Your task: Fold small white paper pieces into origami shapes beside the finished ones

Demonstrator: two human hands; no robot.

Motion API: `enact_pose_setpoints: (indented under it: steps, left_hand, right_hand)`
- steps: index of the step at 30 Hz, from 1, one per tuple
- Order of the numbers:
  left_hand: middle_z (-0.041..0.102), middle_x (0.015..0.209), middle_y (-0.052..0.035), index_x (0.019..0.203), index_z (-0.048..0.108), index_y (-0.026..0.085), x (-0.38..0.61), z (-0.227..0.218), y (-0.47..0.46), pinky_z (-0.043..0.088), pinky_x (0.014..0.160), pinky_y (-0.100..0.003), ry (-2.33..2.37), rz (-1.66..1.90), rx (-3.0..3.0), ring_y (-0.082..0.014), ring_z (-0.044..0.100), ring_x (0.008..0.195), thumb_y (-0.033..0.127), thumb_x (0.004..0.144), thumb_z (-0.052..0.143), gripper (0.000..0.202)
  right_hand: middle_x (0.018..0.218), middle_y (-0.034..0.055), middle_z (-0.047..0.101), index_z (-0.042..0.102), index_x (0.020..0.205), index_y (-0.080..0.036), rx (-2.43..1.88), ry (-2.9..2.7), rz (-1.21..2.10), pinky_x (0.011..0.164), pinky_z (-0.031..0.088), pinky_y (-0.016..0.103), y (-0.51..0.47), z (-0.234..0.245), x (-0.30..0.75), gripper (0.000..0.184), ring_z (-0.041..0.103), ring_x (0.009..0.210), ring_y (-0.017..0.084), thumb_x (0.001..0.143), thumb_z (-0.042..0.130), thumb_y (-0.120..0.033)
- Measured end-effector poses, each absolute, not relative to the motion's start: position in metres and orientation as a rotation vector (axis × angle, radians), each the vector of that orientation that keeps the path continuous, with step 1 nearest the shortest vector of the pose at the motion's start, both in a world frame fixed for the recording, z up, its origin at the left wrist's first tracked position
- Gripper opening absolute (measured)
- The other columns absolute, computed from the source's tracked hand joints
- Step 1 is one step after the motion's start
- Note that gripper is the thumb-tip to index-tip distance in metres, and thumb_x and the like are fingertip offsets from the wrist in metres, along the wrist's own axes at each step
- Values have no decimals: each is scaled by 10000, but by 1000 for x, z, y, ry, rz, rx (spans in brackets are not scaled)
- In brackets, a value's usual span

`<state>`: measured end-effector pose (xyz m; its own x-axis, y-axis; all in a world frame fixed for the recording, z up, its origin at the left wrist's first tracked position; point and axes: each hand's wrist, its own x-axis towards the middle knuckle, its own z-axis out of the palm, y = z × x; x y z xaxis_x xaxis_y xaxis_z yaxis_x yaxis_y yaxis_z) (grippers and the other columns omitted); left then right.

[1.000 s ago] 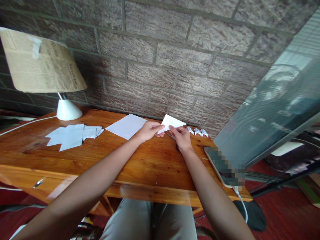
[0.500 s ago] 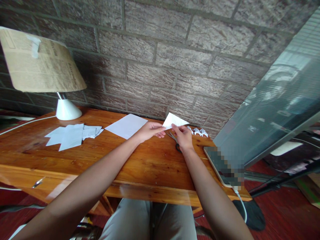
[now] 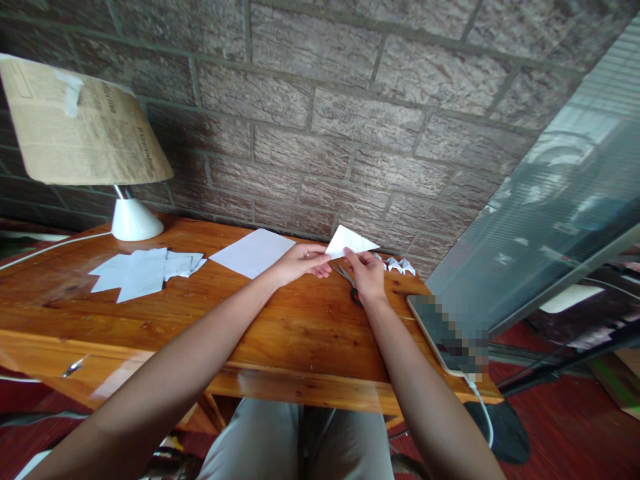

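A white piece of paper folded into a triangle [image 3: 349, 241] is held above the far part of the wooden table [image 3: 310, 340], its point upward. My left hand [image 3: 304, 261] pinches its lower left corner between thumb and fingers. My right hand [image 3: 367, 272] grips the lower edge, thumb on the near face. Beneath and between the hands lie scissors [image 3: 354, 291], partly covered by my right hand. Beside my left hand rests a flat white sheet of paper [image 3: 253, 252]. Several small folded paper pieces [image 3: 401, 265] stand in a row just right of my right hand.
Loose white paper pieces [image 3: 143, 273] overlap at the table's left. Behind them stands a lamp [image 3: 135, 219] with a newsprint shade. A tablet-like device [image 3: 440, 333] with a white cable lies at the right edge. A brick wall [image 3: 300, 133] borders the table's back.
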<state>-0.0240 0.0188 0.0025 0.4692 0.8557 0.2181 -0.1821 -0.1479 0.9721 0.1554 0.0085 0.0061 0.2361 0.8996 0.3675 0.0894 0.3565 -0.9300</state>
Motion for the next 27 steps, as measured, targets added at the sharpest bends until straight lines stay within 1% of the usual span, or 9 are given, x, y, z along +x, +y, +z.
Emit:
enact_pose_setpoints:
  steps: [5, 9, 12, 15, 19, 24, 25, 27]
  left_hand:
    - [736, 823, -115, 1084, 641, 121, -26, 2, 20, 530, 732, -337, 630, 1021, 1369, -176, 689, 708, 447, 697, 780, 525]
    - [733, 800, -108, 1051, 642, 122, -26, 2, 20, 527, 741, -345, 689, 1018, 1361, -177, 686, 697, 473, 659, 799, 549]
    - [727, 792, -108, 954, 662, 118, -26, 3, 18, 522, 715, -331, 748, 964, 1425, -174, 678, 687, 523, 664, 771, 511]
    - [720, 792, -108, 870, 671, 117, -26, 3, 19, 513, 679, -314, 798, 954, 1488, -168, 668, 675, 572, 685, 726, 494]
    - [707, 771, -80, 827, 659, 131, -25, 1, 21, 502, 646, -287, 846, 1009, 1494, -150, 654, 652, 562, 697, 709, 453]
    - [637, 636, -24, 722, 599, 147, -24, -5, 22, 483, 586, -253, 914, 986, 1598, -130, 625, 589, 571, 743, 657, 428]
    - [634, 639, -21, 721, 593, 150, -23, -5, 22, 479, 576, -248, 926, 996, 1616, -128, 622, 585, 578, 747, 651, 433]
    - [659, 705, -30, 776, 608, 157, -22, -6, 22, 478, 572, -245, 927, 1041, 1630, -127, 627, 602, 580, 744, 654, 427]
  right_hand:
    - [601, 12, 625, 617, 616, -164, -1082, -1084, 738, 517, 375, 259, 10, 8, 160, 420, 479, 527, 114, 610, 754, -561]
    - [558, -1, 604, 605, 582, -169, -1088, -1050, 740, 506, 367, 262, 12, 10, 164, 407, 454, 498, 107, 610, 758, -545]
    - [527, -10, 581, 600, 570, -172, -1101, -1071, 746, 482, 335, 260, 11, 11, 163, 404, 421, 474, 100, 618, 749, -545]
    - [533, -10, 578, 598, 574, -172, -1095, -1073, 754, 482, 329, 257, 10, 11, 161, 415, 418, 479, 97, 614, 746, -557]
    - [543, -9, 579, 586, 577, -174, -1100, -1077, 753, 479, 328, 255, 10, 11, 162, 429, 418, 484, 97, 610, 740, -573]
    - [578, -2, 605, 604, 605, -169, -1090, -1080, 774, 503, 364, 259, 12, 9, 162, 421, 447, 504, 103, 612, 732, -570]
    - [576, -2, 605, 605, 604, -169, -1095, -1087, 773, 503, 364, 260, 12, 8, 161, 421, 448, 504, 104, 612, 732, -571]
    - [566, -3, 601, 607, 599, -169, -1112, -1115, 761, 498, 357, 260, 11, 8, 161, 424, 443, 498, 104, 605, 736, -573]
